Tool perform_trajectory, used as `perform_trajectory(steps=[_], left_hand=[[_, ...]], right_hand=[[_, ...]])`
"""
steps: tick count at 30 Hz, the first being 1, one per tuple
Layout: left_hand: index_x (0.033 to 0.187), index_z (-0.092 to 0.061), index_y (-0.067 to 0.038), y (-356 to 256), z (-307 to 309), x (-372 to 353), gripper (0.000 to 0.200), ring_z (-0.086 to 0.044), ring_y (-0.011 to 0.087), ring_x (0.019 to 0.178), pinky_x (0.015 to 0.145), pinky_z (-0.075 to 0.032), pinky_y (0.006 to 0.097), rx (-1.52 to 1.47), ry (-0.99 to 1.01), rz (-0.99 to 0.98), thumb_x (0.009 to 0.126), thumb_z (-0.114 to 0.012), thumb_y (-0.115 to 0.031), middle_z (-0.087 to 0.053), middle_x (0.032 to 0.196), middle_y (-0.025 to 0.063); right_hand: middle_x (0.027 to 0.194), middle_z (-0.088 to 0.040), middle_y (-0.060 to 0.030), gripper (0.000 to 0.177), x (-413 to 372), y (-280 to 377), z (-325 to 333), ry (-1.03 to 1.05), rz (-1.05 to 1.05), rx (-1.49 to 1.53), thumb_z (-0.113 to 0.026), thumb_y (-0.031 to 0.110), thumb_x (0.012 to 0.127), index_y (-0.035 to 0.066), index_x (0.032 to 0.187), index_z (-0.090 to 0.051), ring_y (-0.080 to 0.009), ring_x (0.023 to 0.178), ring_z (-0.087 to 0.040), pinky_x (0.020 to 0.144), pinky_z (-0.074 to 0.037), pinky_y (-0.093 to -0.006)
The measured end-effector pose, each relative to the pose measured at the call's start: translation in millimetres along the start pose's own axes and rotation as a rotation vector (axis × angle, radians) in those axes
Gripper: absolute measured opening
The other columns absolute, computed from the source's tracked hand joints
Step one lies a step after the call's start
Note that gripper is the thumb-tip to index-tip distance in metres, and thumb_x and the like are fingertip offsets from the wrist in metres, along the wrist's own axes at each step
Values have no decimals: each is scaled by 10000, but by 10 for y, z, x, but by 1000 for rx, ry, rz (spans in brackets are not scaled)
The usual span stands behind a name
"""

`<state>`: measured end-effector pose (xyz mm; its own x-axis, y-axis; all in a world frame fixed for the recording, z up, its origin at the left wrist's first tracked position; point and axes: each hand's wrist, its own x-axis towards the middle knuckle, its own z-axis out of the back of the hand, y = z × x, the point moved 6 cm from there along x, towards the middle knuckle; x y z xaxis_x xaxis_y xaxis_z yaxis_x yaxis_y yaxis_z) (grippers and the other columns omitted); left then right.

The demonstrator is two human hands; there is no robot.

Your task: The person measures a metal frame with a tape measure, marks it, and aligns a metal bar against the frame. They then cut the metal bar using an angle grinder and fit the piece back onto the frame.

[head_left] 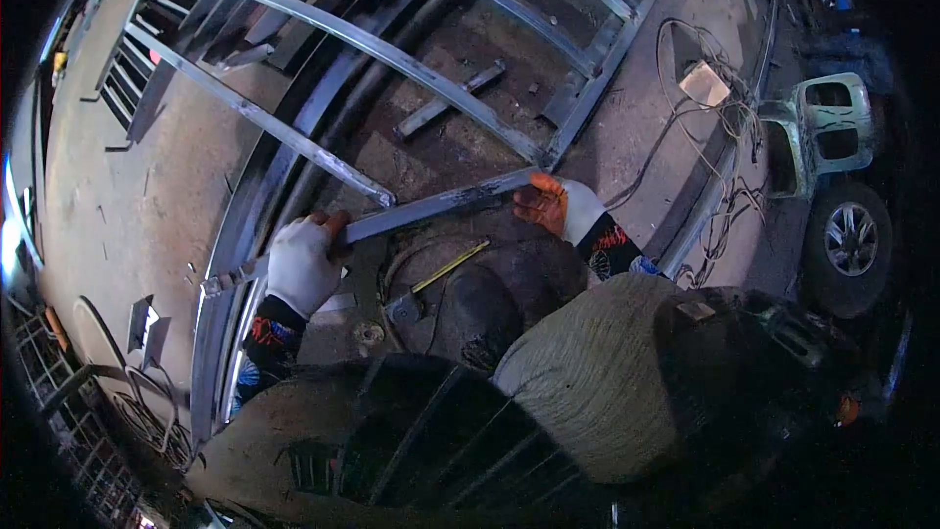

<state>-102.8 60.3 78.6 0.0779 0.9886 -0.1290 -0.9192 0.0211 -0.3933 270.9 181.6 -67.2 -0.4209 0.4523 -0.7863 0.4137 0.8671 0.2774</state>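
Observation:
A flat grey metal bar (431, 208) lies across in front of me, slanting up to the right. My left hand (302, 263), in a white glove with orange fingers, is closed around the bar towards its left end. At the bar's right end, beside a corner of a welded metal frame (392, 54), my right hand (550, 206) has its orange-coated fingers curled against it. One long rail (259, 118) ends just above the bar. Below the bar sits a tape measure (402, 311) with its yellow blade (450, 266) pulled out.
A short loose metal piece (450, 100) lies on the floor inside the frame. To the right are tangled cables (725, 127), a pale block (704, 85), a light green plastic chair (832, 122) and a wheel (851, 241). Wire mesh (83, 441) stands at lower left.

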Motion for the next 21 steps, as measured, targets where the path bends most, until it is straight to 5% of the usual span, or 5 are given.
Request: perform_trajectory(steps=[6,10,16,18,21], left_hand=[[1116,-696,-103,24,-40,1,342,-658,353,848,749,-520,479,-23,-39,-29,780,-744,-140,-664,884,127],[1111,-697,-94,19,2,20,334,-657,354,835,738,-519,481,-74,-162,-117,783,-741,-144,-662,879,126],[1078,-694,-83,11,-63,61,273,-651,358,822,714,-514,481,37,-30,-23,807,-703,-108,-654,869,134],[1064,-692,-81,-18,-36,62,259,-650,363,818,712,-512,480,-6,-71,-69,806,-695,-100,-655,868,133],[1063,-694,-75,-24,-24,98,264,-651,360,823,714,-511,484,-42,2,-16,800,-693,-93,-659,873,137]], right_hand=[[1107,-706,-136,218,4,-10,24,-57,41,-78,-689,140,969,36,1157,-653,-352,1013,-685,903,-564,-553],[1124,-706,-144,233,199,-144,315,118,-39,-33,-676,136,977,18,1177,-655,-349,1039,-679,911,-553,-550],[1164,-692,-144,302,154,-359,315,286,-105,40,-690,178,979,11,1224,-636,-334,1078,-668,921,-548,-532],[1188,-680,-137,320,129,-275,191,81,93,-34,-662,205,1001,14,1253,-618,-321,1090,-665,934,-550,-532],[1167,-681,-138,236,109,-157,98,141,161,47,-601,184,1037,20,1207,-616,-311,1075,-672,927,-543,-496]])
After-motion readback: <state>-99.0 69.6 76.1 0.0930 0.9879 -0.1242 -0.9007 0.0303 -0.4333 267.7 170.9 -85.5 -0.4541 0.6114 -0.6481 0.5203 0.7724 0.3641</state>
